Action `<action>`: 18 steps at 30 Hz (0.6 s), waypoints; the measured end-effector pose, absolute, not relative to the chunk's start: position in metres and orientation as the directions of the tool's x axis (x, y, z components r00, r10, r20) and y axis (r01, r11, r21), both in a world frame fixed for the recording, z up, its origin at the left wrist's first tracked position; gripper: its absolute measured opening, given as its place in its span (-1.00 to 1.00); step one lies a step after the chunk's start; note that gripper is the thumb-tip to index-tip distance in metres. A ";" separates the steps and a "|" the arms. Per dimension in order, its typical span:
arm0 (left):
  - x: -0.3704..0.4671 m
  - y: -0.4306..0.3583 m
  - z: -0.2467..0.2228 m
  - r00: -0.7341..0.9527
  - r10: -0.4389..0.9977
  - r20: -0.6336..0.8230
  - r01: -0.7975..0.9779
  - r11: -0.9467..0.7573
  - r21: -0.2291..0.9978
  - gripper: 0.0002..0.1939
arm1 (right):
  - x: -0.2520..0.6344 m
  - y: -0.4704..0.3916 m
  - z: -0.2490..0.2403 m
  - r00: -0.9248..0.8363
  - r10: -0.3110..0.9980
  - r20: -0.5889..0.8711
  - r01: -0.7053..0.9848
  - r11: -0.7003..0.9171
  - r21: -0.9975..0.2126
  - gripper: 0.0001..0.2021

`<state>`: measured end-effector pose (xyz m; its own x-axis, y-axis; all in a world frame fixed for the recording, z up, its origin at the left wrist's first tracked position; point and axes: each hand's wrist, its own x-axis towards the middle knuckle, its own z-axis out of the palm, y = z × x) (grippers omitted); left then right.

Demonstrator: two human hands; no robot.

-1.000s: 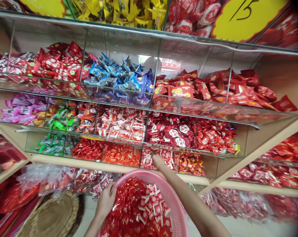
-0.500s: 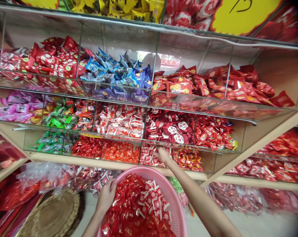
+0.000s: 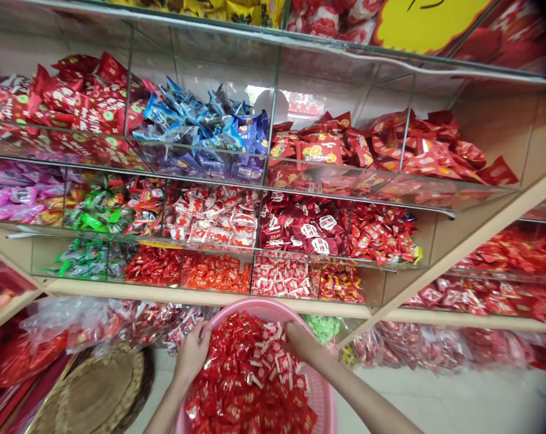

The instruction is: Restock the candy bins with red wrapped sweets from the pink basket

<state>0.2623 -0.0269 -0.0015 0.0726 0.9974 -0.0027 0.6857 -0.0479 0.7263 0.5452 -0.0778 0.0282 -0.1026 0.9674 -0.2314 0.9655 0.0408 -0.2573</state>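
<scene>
A round pink plastic basket (image 3: 325, 392) is in front of me at the bottom of the head view. Small red-wrapped candies (image 3: 237, 386) fill most of it, with red-and-white wrapped candies (image 3: 273, 355) on its upper right part. My left hand (image 3: 194, 349) grips the basket's left rim. Over the right side of the basket is my right hand (image 3: 300, 340), its fingers curled down against the red-and-white candies; what they hold is hidden. Just beyond the basket, a glass-fronted shelf bin (image 3: 282, 276) holds matching red-and-white candies.
Shelf rows with glass dividers hold blue packets (image 3: 200, 123), red orange-print packets (image 3: 320, 150) and green candies (image 3: 83, 259). A wooden shelf edge (image 3: 164, 292) runs just above the basket. Bagged candies (image 3: 417, 346) and a round woven item (image 3: 101, 392) lie below.
My right hand has come back from the red-and-white candy bin to the basket. My left hand stays on the rim. The view has shifted slightly.
</scene>
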 end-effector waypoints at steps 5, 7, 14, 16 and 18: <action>0.261 -0.027 -0.004 0.067 0.998 0.005 0.685 -0.049 0.727 -0.62 | 0.539 -0.077 0.003 -0.008 0.949 -0.314 0.977 -0.059 -0.204 -0.81; 0.261 -0.026 -0.004 0.065 0.998 0.008 0.683 -0.051 0.729 -0.62 | 0.539 -0.077 0.000 0.012 0.949 -0.316 0.975 -0.082 -0.209 -0.80; 0.260 -0.026 -0.004 0.072 0.997 0.000 0.680 -0.050 0.731 -0.61 | 0.545 -0.074 0.020 -0.007 0.973 -0.233 0.965 -0.054 -0.255 -0.70; 0.261 -0.026 -0.003 0.076 0.997 -0.003 0.678 -0.050 0.733 -0.61 | 0.540 -0.075 0.024 -0.052 0.972 -0.230 0.962 -0.013 -0.272 -0.66; 0.261 -0.027 -0.002 0.077 0.997 0.005 0.676 -0.056 0.735 -0.61 | 0.530 -0.076 0.027 -0.114 0.963 -0.243 0.957 0.040 -0.289 -0.66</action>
